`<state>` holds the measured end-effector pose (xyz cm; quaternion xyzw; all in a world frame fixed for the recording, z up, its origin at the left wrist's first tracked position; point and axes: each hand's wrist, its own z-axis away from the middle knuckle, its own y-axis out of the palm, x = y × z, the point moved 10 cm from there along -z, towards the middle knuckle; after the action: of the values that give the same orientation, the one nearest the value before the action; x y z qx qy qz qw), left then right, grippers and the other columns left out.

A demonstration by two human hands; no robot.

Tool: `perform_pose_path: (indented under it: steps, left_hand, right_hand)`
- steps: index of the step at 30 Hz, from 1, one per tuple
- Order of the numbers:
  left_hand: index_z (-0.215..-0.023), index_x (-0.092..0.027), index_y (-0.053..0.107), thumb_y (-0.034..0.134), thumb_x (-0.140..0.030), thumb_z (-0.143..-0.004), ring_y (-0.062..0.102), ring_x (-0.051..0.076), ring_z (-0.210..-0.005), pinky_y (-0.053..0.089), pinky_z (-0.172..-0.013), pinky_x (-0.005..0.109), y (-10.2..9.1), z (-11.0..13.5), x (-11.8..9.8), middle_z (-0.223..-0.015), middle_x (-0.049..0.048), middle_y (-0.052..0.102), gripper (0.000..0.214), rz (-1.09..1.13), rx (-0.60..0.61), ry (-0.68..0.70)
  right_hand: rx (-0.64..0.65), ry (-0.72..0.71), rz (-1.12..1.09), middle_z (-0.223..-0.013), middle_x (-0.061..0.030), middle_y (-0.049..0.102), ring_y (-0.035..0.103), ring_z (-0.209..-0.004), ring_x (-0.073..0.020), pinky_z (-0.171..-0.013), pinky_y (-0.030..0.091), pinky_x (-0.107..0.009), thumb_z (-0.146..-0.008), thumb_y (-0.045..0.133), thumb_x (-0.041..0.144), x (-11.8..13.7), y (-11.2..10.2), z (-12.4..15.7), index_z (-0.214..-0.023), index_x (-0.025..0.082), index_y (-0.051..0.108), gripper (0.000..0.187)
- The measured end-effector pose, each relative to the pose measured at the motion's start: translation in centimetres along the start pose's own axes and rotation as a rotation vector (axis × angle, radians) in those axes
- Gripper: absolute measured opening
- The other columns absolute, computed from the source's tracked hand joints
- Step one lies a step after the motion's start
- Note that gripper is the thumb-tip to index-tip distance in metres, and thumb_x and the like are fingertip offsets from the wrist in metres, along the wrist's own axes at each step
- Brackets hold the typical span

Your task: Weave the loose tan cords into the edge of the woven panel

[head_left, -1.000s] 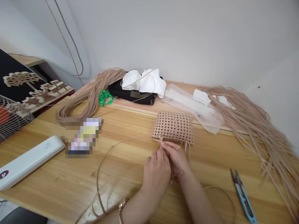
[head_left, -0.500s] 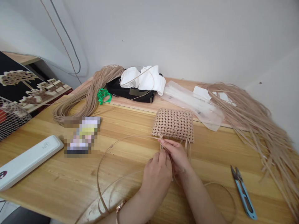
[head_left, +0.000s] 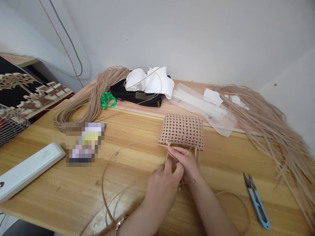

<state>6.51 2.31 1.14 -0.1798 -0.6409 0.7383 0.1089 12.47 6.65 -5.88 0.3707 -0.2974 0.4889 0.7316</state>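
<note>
A beige woven piece with an openwork knotted pattern lies on the table, loose cord ends hanging from its near edge. My right hand is closed just below that edge, thumb and forefinger pinching a flat beige cord close to the weave. Just below and to the left, my left hand has its fingers curled and pinched on a cord strand. A long loop of cord runs out left across the table and back under my left forearm. The fingertips partly hide the strands between the hands.
Thread snips with blue handles lie at right. Beige cord bundles sit at back left and right. A black pouch, white cloth, plastic bag, blurred phone-like item and white device are around.
My left hand has moved slightly down and left, away from the woven edge, its fingers still curled. My right hand keeps its pinch by the edge. The view has shifted slightly.
</note>
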Motion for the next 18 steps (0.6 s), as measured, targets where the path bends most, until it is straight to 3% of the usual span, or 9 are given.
perform_pose_path:
  steps: [4, 7, 9, 13, 18]
  left_hand:
    - [-0.104, -0.027, 0.043, 0.044, -0.014, -0.078, 0.057, 0.018, -0.071, 0.050, -0.051, 0.028, 0.2, 0.1, 0.1, -0.093, 0.0056, 0.051, 0.029, -0.013, 0.049, 0.016]
    - [-0.103, -0.028, 0.044, 0.046, -0.015, -0.077, 0.056, 0.016, -0.074, 0.049, -0.054, 0.026, 0.6, 0.2, 0.2, -0.098, 0.0060, 0.047, 0.029, 0.001, 0.082, 0.057]
    - [-0.102, -0.028, 0.044, 0.047, -0.016, -0.077, 0.055, 0.016, -0.076, 0.049, -0.057, 0.026, 0.9, 0.2, 0.2, -0.100, 0.0060, 0.044, 0.028, 0.020, 0.092, 0.082]
    - [-0.103, -0.027, 0.043, 0.045, -0.014, -0.078, 0.053, 0.017, -0.080, 0.049, -0.060, 0.029, 1.2, 0.3, 0.0, -0.101, 0.0065, 0.043, 0.029, 0.059, 0.087, 0.115]
    - [-0.108, -0.029, 0.041, 0.044, -0.015, -0.079, 0.052, 0.018, -0.082, 0.049, -0.061, 0.029, 1.3, 0.4, -0.1, -0.099, 0.0067, 0.042, 0.032, 0.067, 0.054, 0.124]
  right_hand:
    - [-0.010, -0.003, 0.018, -0.055, 0.0002, 0.062, 0.049, -0.048, -0.0075, -0.046, 0.037, -0.020, -0.050, 0.074, 0.029, 0.1, -0.1, 0.1, -0.067, 0.015, 0.071, 0.023]
    - [0.003, 0.013, 0.035, -0.036, 0.0068, 0.045, 0.032, -0.035, -0.0033, -0.037, 0.024, -0.018, -0.050, 0.073, 0.032, -0.2, 0.0, 0.0, -0.069, 0.014, 0.070, 0.026]
    - [0.004, 0.007, 0.047, -0.033, 0.0085, 0.039, 0.028, -0.033, -0.0030, -0.036, 0.020, -0.019, -0.051, 0.073, 0.033, -0.3, 0.0, 0.0, -0.070, 0.014, 0.070, 0.027]
    - [-0.017, -0.048, 0.078, -0.045, 0.0034, 0.054, 0.039, -0.040, -0.0061, -0.039, 0.026, -0.020, -0.051, 0.072, 0.033, 0.0, -0.1, -0.1, -0.069, 0.015, 0.070, 0.025]
    - [-0.016, -0.089, 0.131, -0.053, 0.0007, 0.059, 0.047, -0.047, -0.0099, -0.045, 0.034, -0.022, -0.052, 0.071, 0.034, 0.2, -0.1, -0.1, -0.070, 0.016, 0.070, 0.025]
